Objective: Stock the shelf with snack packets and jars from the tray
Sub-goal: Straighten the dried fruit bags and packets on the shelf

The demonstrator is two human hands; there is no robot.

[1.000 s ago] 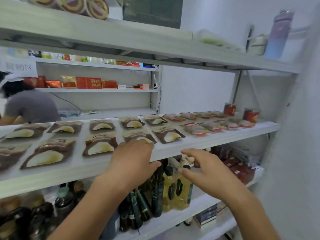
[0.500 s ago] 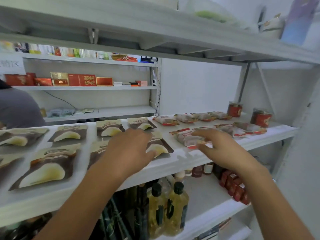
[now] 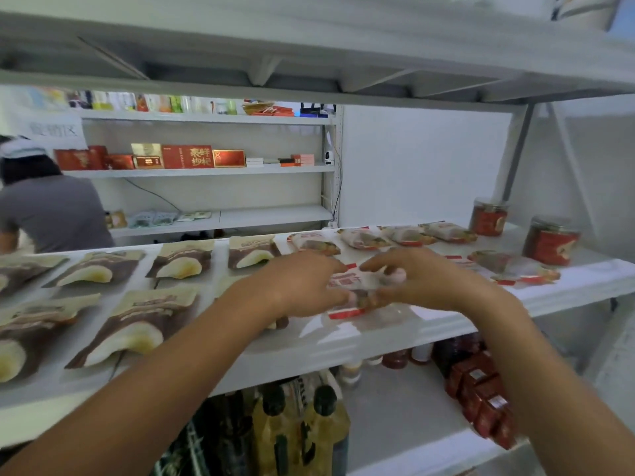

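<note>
Head: left hand (image 3: 302,285), right hand (image 3: 424,280), red-labelled packet (image 3: 345,283)

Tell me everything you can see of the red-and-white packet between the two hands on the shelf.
The red-and-white packet is a flat pouch of glossy, partly clear plastic, with red bands at its edges, red print on white and dark food showing through. It is near the front of the white shelf; whether it rests there or is just lifted, I cannot tell. The left hand holds its left end, the right hand its right end, fingers above and thumbs in front.
</note>
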